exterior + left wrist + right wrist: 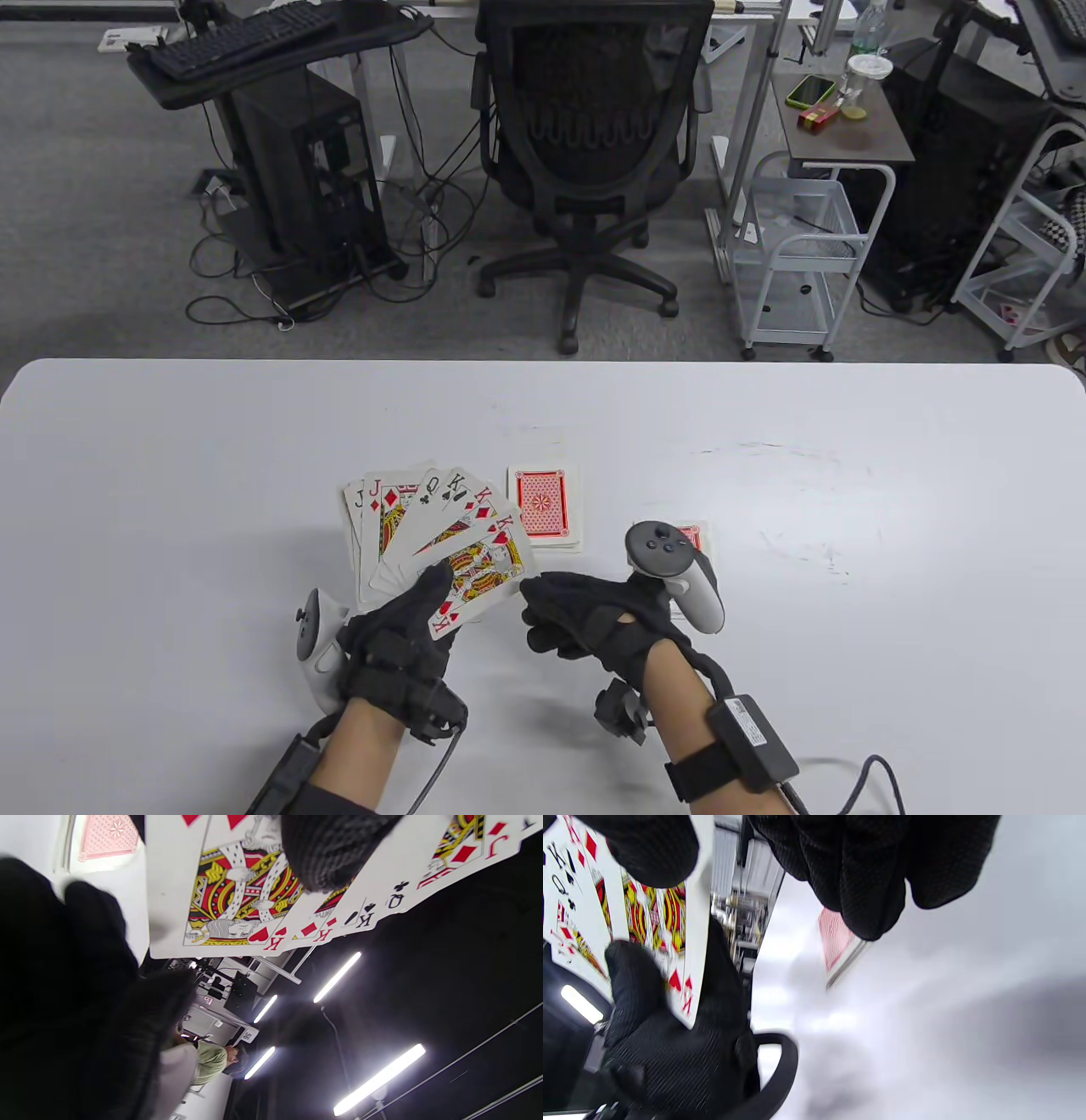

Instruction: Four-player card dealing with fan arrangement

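My left hand (416,611) holds a face-up fan of cards (424,518), its thumb (331,849) pressed on the front card; jacks, a queen and three kings show, with the king of hearts (237,899) in front. My right hand (560,615) hovers just right of the fan with its fingers (865,870) curled and nothing in them; a gap shows between them and the fan's edge (695,899). A face-down red-backed pile (545,505) lies behind the fan. A second face-down pile (691,536) is mostly hidden by the right tracker.
The white table (848,475) stretches wide to both sides. Beyond its far edge stand an office chair (585,127) and a white cart (797,255). A person sits far off in the left wrist view (212,1060).
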Action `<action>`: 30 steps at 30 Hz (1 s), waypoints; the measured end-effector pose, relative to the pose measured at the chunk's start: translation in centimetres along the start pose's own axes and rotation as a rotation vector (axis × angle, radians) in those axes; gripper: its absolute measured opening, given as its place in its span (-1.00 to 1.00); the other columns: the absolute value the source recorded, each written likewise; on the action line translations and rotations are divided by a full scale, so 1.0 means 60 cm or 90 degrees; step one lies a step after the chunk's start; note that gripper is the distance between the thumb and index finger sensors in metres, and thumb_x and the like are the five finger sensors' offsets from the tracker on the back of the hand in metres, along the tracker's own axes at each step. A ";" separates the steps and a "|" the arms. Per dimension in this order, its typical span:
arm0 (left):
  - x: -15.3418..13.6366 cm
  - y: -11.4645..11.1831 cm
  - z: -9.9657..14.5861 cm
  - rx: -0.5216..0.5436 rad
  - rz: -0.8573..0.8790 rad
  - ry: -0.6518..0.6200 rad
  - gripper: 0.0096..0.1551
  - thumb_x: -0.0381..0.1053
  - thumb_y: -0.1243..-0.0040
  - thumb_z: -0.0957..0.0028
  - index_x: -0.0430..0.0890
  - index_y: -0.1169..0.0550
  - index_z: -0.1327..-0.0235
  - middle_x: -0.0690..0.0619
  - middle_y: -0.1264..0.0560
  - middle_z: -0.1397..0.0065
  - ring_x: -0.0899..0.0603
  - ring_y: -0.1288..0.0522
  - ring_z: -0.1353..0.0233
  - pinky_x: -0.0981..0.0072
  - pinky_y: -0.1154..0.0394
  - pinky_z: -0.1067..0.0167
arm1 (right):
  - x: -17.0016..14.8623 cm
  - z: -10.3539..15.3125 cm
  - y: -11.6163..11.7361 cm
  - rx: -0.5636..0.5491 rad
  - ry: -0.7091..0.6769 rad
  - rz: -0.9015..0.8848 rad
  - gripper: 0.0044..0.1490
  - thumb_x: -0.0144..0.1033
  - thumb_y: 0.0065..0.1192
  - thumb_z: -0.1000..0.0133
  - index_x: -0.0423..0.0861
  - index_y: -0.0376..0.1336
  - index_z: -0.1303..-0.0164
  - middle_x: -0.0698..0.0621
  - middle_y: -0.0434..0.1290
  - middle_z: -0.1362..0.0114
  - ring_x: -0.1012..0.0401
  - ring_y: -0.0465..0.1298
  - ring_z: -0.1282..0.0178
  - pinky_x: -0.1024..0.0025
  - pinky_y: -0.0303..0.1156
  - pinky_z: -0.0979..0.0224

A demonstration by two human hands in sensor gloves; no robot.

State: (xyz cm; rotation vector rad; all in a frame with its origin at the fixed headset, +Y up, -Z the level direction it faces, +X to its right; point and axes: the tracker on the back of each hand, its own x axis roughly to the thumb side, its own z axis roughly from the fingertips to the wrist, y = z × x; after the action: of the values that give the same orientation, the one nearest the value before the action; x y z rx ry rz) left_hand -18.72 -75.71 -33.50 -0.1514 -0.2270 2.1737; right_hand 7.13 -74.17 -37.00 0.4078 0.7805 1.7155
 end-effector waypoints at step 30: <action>-0.026 -0.035 -0.015 -0.063 -0.533 0.168 -0.22 0.14 -0.33 -0.10 0.13 -0.22 -0.53 0.12 -0.34 -0.57 -0.27 -0.32 -0.59 -0.13 -0.26 -0.49 | 0.010 0.068 -0.034 -0.292 -0.203 0.098 -0.46 -0.30 0.31 -0.16 -0.07 0.26 -0.36 -0.08 0.45 -0.33 -0.09 0.60 -0.27 -0.26 0.36 -0.30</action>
State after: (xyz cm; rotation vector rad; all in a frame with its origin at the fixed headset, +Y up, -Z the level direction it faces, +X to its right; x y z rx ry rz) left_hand -15.98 -75.74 -33.91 -0.3305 -0.1981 1.2965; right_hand 11.04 -72.15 -35.53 0.4142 0.1185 1.8482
